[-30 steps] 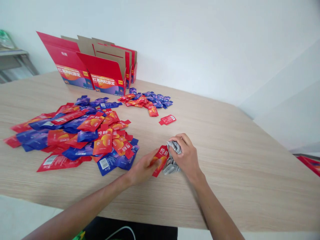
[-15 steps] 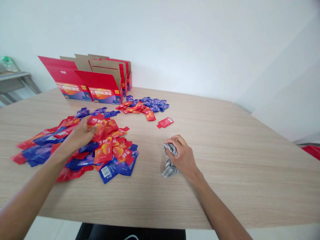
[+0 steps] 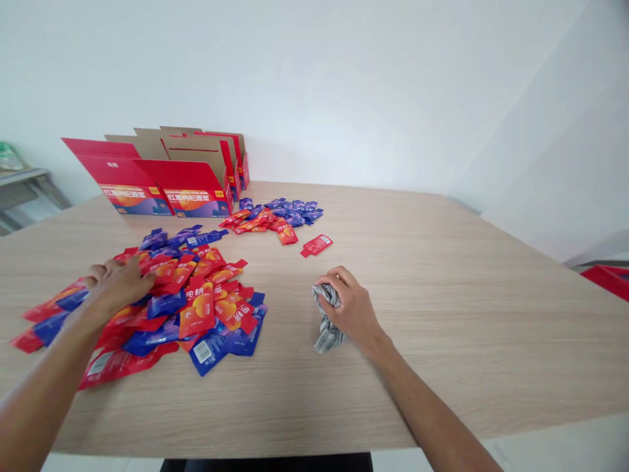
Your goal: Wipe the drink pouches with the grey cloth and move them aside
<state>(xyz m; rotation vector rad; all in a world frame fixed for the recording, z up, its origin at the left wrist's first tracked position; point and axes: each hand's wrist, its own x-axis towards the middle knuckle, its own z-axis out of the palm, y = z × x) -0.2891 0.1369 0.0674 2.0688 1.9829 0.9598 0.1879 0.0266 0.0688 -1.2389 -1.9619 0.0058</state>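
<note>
My left hand (image 3: 118,283) lies over the left part of a large heap of red and blue pouches (image 3: 199,308). Its fingers are apart and touch the pouches, and I see none gripped in it. A crumpled grey striped cloth (image 3: 328,334) is bunched in my right hand (image 3: 351,305), with thumb and fingers closed round it, resting on the table (image 3: 442,328). One red pouch (image 3: 317,245) lies alone beyond the cloth.
Open red cardboard boxes (image 3: 196,203) stand at the back left, flaps raised. A smaller pile of blue and red pouches (image 3: 295,213) lies beside them. A red object (image 3: 607,280) shows at the right edge, and a side table (image 3: 24,176) at far left.
My left hand has moved left across the heap and has let go of the red pouch it held. My right hand keeps its grip on the cloth. The view has shifted slightly.
</note>
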